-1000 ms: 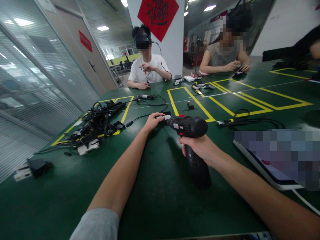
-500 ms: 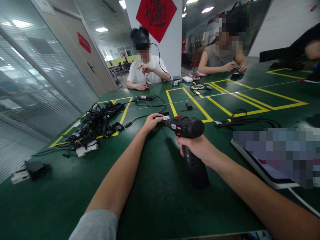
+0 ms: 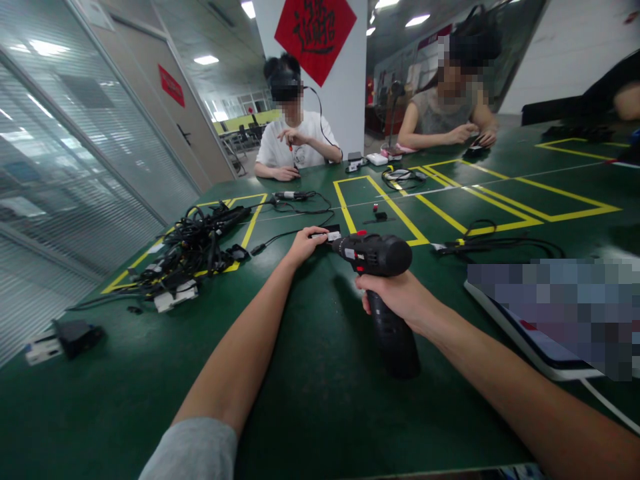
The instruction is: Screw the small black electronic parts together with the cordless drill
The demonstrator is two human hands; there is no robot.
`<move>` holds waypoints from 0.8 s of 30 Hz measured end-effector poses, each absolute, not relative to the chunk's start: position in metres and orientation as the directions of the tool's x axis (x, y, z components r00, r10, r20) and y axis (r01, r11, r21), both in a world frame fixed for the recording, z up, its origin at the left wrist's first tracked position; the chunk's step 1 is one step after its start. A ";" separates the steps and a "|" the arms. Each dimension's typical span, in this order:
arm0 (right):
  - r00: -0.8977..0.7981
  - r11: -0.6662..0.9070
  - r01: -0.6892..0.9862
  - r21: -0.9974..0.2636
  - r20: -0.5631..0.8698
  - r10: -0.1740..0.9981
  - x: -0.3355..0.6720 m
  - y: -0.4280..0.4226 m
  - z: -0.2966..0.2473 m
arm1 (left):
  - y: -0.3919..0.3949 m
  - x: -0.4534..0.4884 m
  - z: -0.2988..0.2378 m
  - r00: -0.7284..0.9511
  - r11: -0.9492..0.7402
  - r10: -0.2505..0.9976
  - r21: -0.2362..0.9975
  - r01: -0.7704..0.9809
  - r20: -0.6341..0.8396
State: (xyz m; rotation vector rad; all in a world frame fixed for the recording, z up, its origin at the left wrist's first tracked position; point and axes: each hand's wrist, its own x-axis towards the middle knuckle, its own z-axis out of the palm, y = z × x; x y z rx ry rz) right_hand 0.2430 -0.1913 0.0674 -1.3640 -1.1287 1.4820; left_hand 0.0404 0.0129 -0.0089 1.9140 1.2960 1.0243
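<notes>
My right hand (image 3: 393, 293) is wrapped round the grip of a black cordless drill (image 3: 385, 255) with red accents. The drill's chuck points left, its nose close to my left hand (image 3: 306, 245). With my left hand I grip a small black box with a white label (image 3: 334, 236) on the green table. A thin black cable runs leftward from near my left hand. Whether the drill's bit touches the black box cannot be made out, since the tip is partly hidden.
A heap of black cables and adapters (image 3: 200, 247) lies to the left, with a black-and-white part (image 3: 75, 339) nearer. Right of the drill are a coiled cable (image 3: 495, 245) and a blurred tablet-like device (image 3: 550, 320). Small black pieces (image 3: 381, 217) lie ahead. Two people work across the table.
</notes>
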 end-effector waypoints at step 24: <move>-0.094 -0.255 0.004 -0.967 -0.254 0.963 0.243 -0.190 0.064 | 0.016 0.040 -0.012 0.224 -0.345 0.936 0.829 0.441 0.270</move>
